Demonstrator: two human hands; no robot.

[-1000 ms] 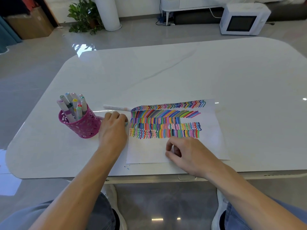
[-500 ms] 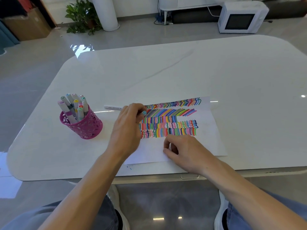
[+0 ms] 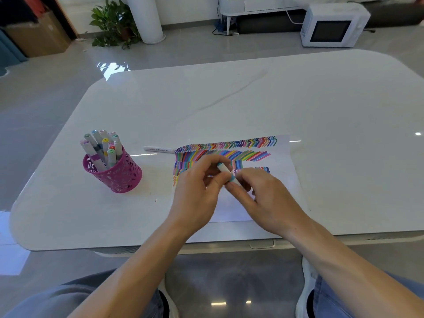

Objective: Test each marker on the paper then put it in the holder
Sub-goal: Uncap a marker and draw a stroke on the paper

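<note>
Right hand (image 3: 268, 196) has risen to join left hand (image 3: 197, 191), both gripping marker (image 3: 226, 172)

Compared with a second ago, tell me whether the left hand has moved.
Yes. The left hand moved right, away from the pink holder, over the paper, carrying a marker.

Glossy grey floor (image 3: 46, 106), potted plant (image 3: 112, 24), white microwave (image 3: 332, 25) beyond.
</note>
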